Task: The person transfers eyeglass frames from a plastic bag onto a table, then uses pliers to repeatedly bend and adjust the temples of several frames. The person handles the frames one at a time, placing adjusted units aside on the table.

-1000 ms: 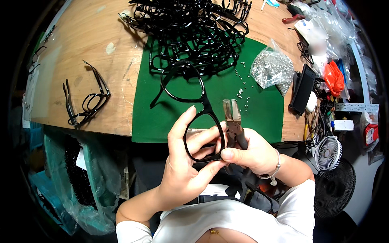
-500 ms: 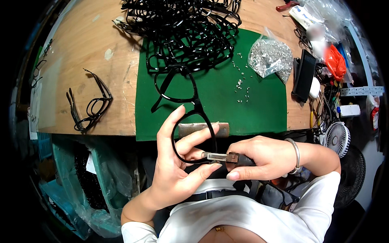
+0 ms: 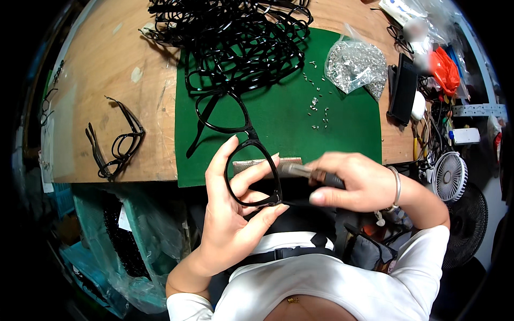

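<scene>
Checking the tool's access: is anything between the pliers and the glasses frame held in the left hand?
Nothing visible. The pliers in the right hand reach the black glasses frame directly; the left hand grips only its rim.

Bright, even overhead light falls on my tabletop [image 3: 107, 80]; shadows are soft, the fisheye bends edges, and the corners go black.
</scene>
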A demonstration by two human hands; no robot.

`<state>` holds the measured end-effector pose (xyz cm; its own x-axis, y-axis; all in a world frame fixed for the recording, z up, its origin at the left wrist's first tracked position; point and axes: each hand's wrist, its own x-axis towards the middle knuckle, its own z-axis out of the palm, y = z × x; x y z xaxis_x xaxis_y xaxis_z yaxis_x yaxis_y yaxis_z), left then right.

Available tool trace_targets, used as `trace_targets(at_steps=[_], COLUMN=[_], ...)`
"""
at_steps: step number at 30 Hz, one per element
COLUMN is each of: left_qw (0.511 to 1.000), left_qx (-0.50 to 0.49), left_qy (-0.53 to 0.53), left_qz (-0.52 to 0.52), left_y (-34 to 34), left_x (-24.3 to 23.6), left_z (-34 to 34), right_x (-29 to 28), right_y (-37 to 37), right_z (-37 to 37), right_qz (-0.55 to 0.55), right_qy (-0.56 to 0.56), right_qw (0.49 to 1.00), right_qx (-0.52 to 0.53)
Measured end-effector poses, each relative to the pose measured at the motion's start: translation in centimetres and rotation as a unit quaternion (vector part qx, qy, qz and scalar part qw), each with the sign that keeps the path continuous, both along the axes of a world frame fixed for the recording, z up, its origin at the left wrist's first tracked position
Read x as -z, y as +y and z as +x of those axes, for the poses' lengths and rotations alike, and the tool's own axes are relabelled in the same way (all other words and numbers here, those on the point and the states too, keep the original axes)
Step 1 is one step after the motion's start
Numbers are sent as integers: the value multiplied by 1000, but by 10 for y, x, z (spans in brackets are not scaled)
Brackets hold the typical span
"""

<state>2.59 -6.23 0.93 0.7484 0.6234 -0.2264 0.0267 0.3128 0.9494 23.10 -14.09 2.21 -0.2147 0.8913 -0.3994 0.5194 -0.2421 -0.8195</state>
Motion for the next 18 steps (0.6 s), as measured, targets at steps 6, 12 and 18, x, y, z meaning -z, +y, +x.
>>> trace_targets(at_steps=[6,12,18], left_qw=[998,997,993], left_qx=[-2,-36,-16], left_qy=[-41,-41,-52], left_qz=[53,54,-100], left_y=[-4,-32,-25], left_x=[26,38,32], left_z=[-1,-19,1], right_x=[55,46,84], right_y=[-18,-23,3], right_z=[6,13,37], right_qz=[153,186,170], right_qy=[-342,-296,-271], right_qw=[924,929,929], right_qx=[73,117,186])
